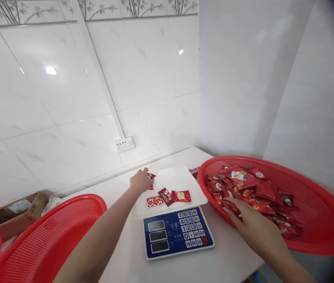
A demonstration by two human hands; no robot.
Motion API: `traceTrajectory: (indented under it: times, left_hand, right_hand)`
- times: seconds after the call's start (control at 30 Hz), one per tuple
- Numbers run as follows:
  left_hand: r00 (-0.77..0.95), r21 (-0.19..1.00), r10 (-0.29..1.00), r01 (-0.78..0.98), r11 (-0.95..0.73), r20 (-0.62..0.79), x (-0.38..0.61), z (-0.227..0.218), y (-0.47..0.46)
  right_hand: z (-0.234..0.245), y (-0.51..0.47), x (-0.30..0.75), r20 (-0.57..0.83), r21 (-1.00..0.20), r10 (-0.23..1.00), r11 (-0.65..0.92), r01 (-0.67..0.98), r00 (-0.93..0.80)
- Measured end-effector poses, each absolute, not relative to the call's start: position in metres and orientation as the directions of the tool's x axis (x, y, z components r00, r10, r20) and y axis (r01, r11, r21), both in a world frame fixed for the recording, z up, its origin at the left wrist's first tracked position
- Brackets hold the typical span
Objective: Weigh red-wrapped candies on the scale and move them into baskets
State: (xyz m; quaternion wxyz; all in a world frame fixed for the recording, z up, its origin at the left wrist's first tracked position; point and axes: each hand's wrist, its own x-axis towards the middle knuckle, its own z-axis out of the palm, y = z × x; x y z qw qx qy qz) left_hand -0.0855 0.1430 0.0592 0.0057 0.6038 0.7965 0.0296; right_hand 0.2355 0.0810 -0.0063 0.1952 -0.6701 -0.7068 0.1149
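My left hand (141, 181) is closed on a small red packet (152, 182) over the far left part of the white scale pan (169, 177). On the pan lie a white-and-red patterned packet (155, 201), a dark red packet (166, 196) and a red packet with gold print (181, 196). My right hand (248, 218) reaches over the near rim of a red plastic basket (317, 200) full of red wrapped packets. Its thumb and forefinger close around a red packet (232, 208) there; its other fingers are hidden.
The scale's blue keypad panel (178, 232) faces me on the white table (131, 255). Another red basket (75, 212) stands at the left, with a cardboard box (16, 212) behind it. More packets (194, 171) lie between pan and right basket. A wall socket (124, 144) is above the table.
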Motion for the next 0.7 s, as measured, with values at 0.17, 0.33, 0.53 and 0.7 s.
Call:
traceTrajectory:
  times: [0.17,0.33,0.53,0.7]
  left_hand:
    - [-0.404,-0.038,0.913,0.913,0.406,0.047,-0.153,0.099,0.095]
    - [-0.486,-0.109,0.872,0.871,0.479,-0.05,-0.21,0.106,0.049]
    - [-0.184,-0.057,0.983,0.981,0.183,0.0,-0.155,0.075,0.048]
    - [0.231,0.096,0.969,0.97,-0.222,-0.088,-0.077,0.043,0.068]
  right_hand:
    - [-0.016,0.084,0.238,0.19,-0.377,0.981,0.102,0.921,-0.031]
    - [-0.022,0.087,0.239,0.217,-0.371,0.975,0.124,0.92,-0.044]
    - [-0.024,0.087,0.24,0.218,-0.378,0.975,0.116,0.919,-0.033]
    - [-0.02,0.085,0.239,0.204,-0.364,0.979,0.099,0.926,-0.024]
